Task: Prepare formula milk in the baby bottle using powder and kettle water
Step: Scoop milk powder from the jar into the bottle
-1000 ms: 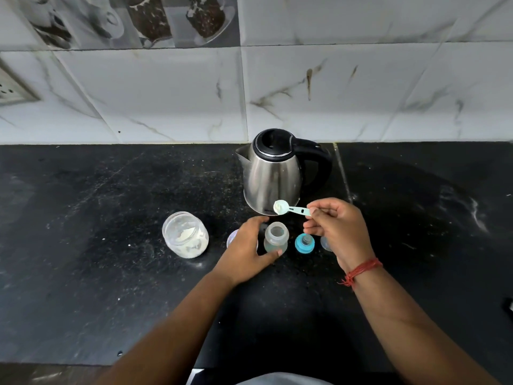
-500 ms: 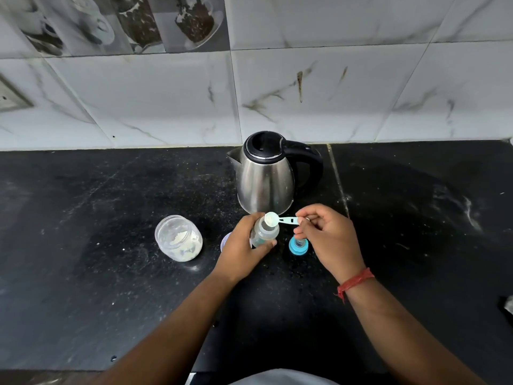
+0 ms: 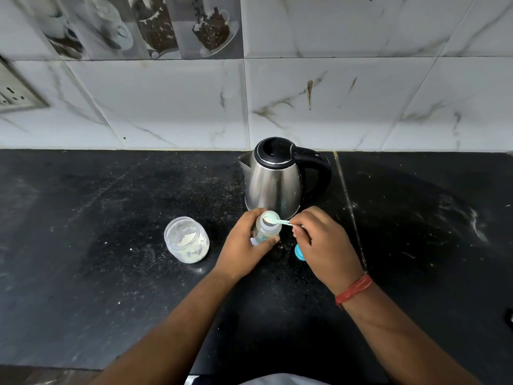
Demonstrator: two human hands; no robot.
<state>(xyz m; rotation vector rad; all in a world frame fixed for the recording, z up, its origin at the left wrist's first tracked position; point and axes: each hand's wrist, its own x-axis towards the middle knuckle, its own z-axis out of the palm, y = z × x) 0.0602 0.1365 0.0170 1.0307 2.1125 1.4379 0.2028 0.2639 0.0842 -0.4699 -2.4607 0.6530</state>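
My left hand grips the clear baby bottle, lifted and tilted toward me, its mouth open. My right hand pinches the handle of a small teal scoop, whose white bowl sits right at the bottle's mouth. An open glass jar with white powder stands to the left on the black counter. The steel kettle with black lid and handle stands just behind the bottle. A teal bottle ring peeks out under my right hand.
The black stone counter runs to a marble-tiled wall. A wall socket is at the far left. A small white lid shows beneath my left hand. A dark object sits at the right edge.
My left hand lifted and tilted the bottle off the counter. My right hand brought the scoop down to the bottle's mouth.
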